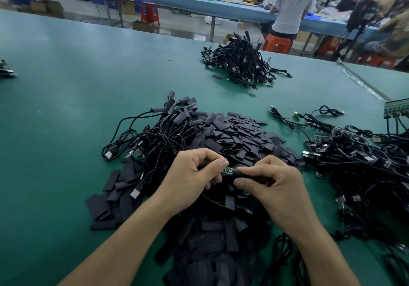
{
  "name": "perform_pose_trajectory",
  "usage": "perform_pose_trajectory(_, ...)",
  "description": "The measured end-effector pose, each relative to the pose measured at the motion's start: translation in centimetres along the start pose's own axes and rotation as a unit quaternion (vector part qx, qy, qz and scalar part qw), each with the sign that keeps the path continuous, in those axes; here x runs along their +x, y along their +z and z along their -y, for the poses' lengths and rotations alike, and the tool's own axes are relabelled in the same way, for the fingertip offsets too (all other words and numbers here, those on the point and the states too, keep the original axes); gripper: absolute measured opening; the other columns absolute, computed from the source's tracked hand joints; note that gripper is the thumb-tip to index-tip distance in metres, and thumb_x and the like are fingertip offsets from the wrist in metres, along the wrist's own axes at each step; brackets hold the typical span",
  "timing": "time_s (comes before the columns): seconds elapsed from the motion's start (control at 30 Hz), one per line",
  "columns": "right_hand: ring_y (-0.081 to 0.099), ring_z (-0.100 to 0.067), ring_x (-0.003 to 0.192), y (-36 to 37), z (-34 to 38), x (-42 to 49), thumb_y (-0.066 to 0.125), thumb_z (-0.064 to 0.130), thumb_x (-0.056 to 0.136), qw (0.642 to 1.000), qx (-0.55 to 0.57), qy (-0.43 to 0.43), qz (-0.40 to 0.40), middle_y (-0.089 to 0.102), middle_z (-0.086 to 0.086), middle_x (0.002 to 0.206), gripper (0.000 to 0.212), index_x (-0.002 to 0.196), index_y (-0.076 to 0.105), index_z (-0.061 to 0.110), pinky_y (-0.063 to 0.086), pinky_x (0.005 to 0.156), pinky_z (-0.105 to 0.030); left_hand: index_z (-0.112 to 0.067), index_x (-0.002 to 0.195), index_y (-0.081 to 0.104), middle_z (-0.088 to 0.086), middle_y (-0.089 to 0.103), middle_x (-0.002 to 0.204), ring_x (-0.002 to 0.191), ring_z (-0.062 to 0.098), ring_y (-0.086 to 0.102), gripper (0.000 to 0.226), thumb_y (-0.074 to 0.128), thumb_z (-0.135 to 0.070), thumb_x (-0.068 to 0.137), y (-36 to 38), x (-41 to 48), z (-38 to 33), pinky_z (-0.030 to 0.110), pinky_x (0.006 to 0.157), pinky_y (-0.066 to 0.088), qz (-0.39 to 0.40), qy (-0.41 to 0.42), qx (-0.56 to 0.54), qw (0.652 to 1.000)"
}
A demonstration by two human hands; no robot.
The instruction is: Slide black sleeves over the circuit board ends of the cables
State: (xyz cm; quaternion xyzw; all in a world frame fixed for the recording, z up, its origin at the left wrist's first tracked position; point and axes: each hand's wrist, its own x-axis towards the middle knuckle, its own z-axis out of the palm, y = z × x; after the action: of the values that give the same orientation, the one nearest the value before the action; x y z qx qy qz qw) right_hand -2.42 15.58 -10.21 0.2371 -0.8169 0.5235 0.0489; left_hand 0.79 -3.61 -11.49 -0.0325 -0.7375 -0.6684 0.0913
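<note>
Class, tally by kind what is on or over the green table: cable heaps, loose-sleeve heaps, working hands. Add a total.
Cable heaps: 3 (far heap, middle heap, right heap)
Loose-sleeve heap: 1
Hands: 2 (left hand, right hand)
Total: 6
Blurred clump at left edge: not counted.

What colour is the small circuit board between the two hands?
The circuit board is green, seen best in the head view.

Factory floor: long green worktable [66, 82], cable heaps [241, 64] (worker [292, 7] seated behind).
</note>
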Motion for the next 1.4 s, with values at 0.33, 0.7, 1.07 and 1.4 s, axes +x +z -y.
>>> perform_pose_trajectory(0.33, 0.058, -0.001, 0.079, -0.5, -0.1, -0.1, 0.085, 0.035, 0.068, 0.998, -0.049, 0.009, 0.037, 0.059, 0.02, 0.088, 0.031, 0.097, 0.077, 0.036, 0.043, 0.07, -0.01, -0.018, 0.088, 0.074, -0.001, 0.071, 0.066, 0.055, 0.004, 0.06, 0.008, 0.068, -0.021, 0.094, -0.1, 0.1, 0.6, 0.013, 0.056, 0.047, 0.018, 0.007, 0.019, 1.0)
perform_pose_trajectory(0.7, 0.061, -0.005, 0.082, -0.2, -0.2, -0.1, 0.087, 0.025, 0.071, 0.997, -0.068, 0.016, 0.015, 0.062, 0.02, 0.093, 0.037, 0.101, 0.074, 0.042, 0.045, 0.069, -0.011, -0.02, 0.089, 0.074, 0.001, 0.073, 0.072, 0.057, 0.008, 0.061, 0.007, 0.069, -0.023, 0.094, -0.2, 0.2, 1.1, 0.017, 0.056, 0.049, 0.035, 0.006, 0.025, 0.999)
perform_pose_trajectory(1.07, 0.066, -0.005, 0.058, -0.6, 0.3, 0.1, 0.091, 0.022, 0.064, 0.998, 0.027, 0.059, 0.01, 0.072, 0.006, 0.067, 0.022, 0.076, 0.075, 0.03, 0.048, 0.056, -0.013, -0.017, 0.089, 0.074, 0.002, 0.073, 0.072, 0.064, 0.015, 0.066, 0.006, 0.07, -0.02, 0.093, -0.2, 0.2, 0.9, 0.019, 0.057, 0.051, 0.038, 0.01, -0.005, 0.999)
perform_pose_trajectory(1.4, 0.068, -0.008, 0.071, -0.6, 0.8, -0.2, 0.094, 0.023, 0.059, 0.998, 0.004, 0.055, -0.003, 0.073, 0.009, 0.077, 0.028, 0.08, 0.076, 0.029, 0.052, 0.065, -0.018, -0.015, 0.089, 0.073, 0.001, 0.073, 0.071, 0.059, 0.008, 0.063, 0.006, 0.069, -0.018, 0.093, -0.2, 0.2, 0.8, 0.017, 0.057, 0.05, 0.035, 0.007, -0.008, 0.999)
